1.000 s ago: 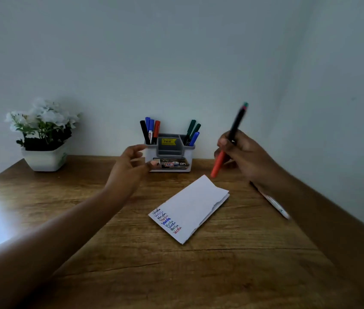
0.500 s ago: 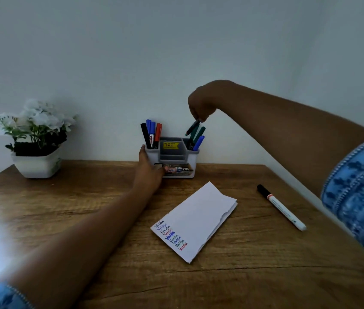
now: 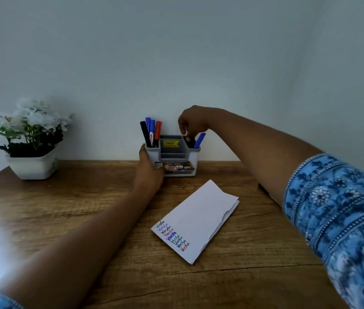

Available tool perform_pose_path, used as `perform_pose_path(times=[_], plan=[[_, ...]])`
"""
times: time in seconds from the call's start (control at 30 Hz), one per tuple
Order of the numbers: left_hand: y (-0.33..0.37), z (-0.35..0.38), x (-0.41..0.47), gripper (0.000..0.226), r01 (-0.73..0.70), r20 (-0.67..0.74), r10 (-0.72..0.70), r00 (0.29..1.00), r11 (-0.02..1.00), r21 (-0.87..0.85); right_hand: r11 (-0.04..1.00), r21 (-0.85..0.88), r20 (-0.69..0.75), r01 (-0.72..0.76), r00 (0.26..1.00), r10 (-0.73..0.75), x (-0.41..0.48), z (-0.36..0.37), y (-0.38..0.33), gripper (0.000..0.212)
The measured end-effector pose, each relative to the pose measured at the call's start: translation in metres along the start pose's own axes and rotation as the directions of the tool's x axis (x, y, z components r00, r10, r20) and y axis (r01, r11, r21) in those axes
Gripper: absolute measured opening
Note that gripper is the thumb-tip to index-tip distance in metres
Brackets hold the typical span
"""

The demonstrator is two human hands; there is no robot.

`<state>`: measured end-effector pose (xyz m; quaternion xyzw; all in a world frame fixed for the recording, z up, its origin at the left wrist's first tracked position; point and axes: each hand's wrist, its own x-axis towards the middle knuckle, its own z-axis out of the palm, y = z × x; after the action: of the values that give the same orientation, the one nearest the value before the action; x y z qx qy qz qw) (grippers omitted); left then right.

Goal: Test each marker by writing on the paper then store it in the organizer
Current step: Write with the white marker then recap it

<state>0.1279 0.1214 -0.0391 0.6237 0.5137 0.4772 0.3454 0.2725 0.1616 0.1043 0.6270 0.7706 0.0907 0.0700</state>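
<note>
Storing looked to be the step in hand; the right hand (image 3: 191,123) hung over the right compartment of the grey and white plastic organizer (image 3: 173,156), its fingertips pinched together on the top of a dark marker (image 3: 190,142) sunk deep among the others, beside a blue-capped marker (image 3: 199,140); the left hand (image 3: 150,170) clasped the organizer's left front corner, steadying it. Four markers stood in the left compartment. The white folded paper (image 3: 198,219) lay near the middle of the wooden table (image 3: 76,208), lines of coloured writing at its near end. A dark object's tip (image 3: 263,189) showed behind the right forearm near the table's right edge, possibly one more marker; if so, the next move called for letting go and fetching it. A white potted plant (image 3: 31,139) sat at the far left corner, against a plain pale wall (image 3: 176,52).
</note>
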Motion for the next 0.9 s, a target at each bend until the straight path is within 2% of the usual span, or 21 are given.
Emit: perform_pose_path(times=[0.1, 0.2, 0.27, 0.37, 0.5, 0.57, 0.67, 0.77, 0.83, 0.9], plan=[[0.0, -0.001, 0.0, 0.08, 0.014, 0.011, -0.014, 1.0, 1.0, 0.02, 0.982, 0.188, -0.222, 0.013, 0.975, 0.03, -0.025, -0.007, 0.01, 0.028], [0.004, -0.004, -0.006, 0.085, 0.045, 0.021, -0.045, 0.999, 0.999, 0.014, 0.943, 0.33, -0.443, 0.041, 0.889, 0.117, -0.066, -0.002, 0.017, 0.017], [0.008, -0.008, -0.013, 0.09, 0.091, 0.037, -0.091, 0.995, 0.996, 0.011, 0.935, 0.352, -0.511, 0.049, 0.846, 0.149, -0.1, 0.012, 0.016, 0.012], [0.018, -0.018, -0.036, 0.086, 0.146, 0.056, -0.145, 0.988, 0.989, -0.012, 0.939, 0.34, -0.525, 0.046, 0.838, 0.149, -0.146, 0.04, 0.011, 0.008], [0.02, -0.036, -0.078, 0.064, 0.106, 0.135, -0.111, 0.985, 0.993, 0.045, 0.942, 0.333, -0.454, -0.045, 0.868, 0.202, -0.189, 0.069, 0.016, 0.01], [0.016, -0.049, -0.096, 0.061, 0.064, 0.268, -0.084, 0.96, 0.995, 0.081, 0.94, 0.313, -0.408, -0.14, 0.873, 0.266, -0.205, 0.085, 0.025, 0.015], [0.015, -0.067, -0.114, 0.054, -0.031, 0.496, -0.066, 0.866, 0.982, 0.186, 0.912, 0.276, -0.291, -0.305, 0.877, 0.382, -0.224, 0.109, 0.047, 0.02], [0.023, -0.074, -0.121, 0.046, -0.147, 0.652, -0.051, 0.756, 0.958, 0.245, 0.854, 0.186, -0.112, -0.486, 0.853, 0.51, -0.23, 0.124, 0.065, 0.038], [0.024, -0.072, -0.121, 0.045, -0.226, 0.698, -0.063, 0.713, 0.922, 0.315, 0.811, 0.16, -0.023, -0.563, 0.819, 0.573, -0.23, 0.128, 0.071, 0.046], [0.022, -0.07, -0.122, 0.045, -0.309, 0.706, -0.073, 0.705, 0.864, 0.398, 0.791, 0.164, 0.031, -0.59, 0.804, 0.594, -0.23, 0.13, 0.073, 0.045]])
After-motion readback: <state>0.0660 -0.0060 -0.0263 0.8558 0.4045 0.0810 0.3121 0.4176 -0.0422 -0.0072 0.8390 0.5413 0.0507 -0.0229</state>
